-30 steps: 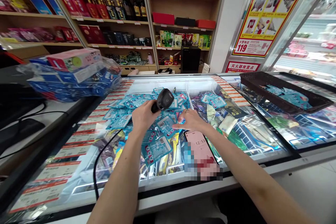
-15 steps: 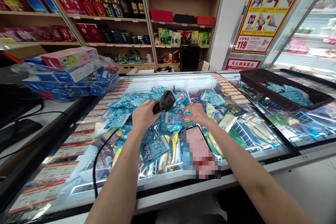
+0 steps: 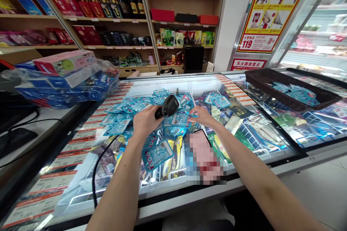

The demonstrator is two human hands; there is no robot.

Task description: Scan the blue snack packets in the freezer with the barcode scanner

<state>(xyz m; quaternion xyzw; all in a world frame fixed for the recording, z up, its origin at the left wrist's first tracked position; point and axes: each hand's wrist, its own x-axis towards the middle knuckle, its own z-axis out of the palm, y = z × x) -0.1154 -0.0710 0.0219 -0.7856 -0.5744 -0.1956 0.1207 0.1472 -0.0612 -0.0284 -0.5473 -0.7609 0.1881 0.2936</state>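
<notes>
My left hand (image 3: 146, 120) is wrapped round the handle of a black barcode scanner (image 3: 170, 105), whose head points right over a heap of blue packets (image 3: 138, 104). Its black cable hangs down to the left of my forearm. With its fingers pinched, my right hand (image 3: 202, 116) grips the right edge of a blue packet (image 3: 179, 120) just below the scanner's head. Closer to me another blue packet (image 3: 158, 154) lies on the glass lid. A phone (image 3: 202, 148), its screen partly blurred, rests on the glass below my right hand.
Under the packets is a glass-topped freezer (image 3: 159, 202) with wire baskets of frozen goods. A brown basket (image 3: 295, 99) with more packets stands at right. Plastic-wrapped boxes (image 3: 65, 79) sit at left. Behind are stocked shelves (image 3: 108, 18) and a red fire sign (image 3: 271, 14).
The view has shifted slightly, moving most things a little left. Both hands keep their grip, the scanner still held over the packet.
</notes>
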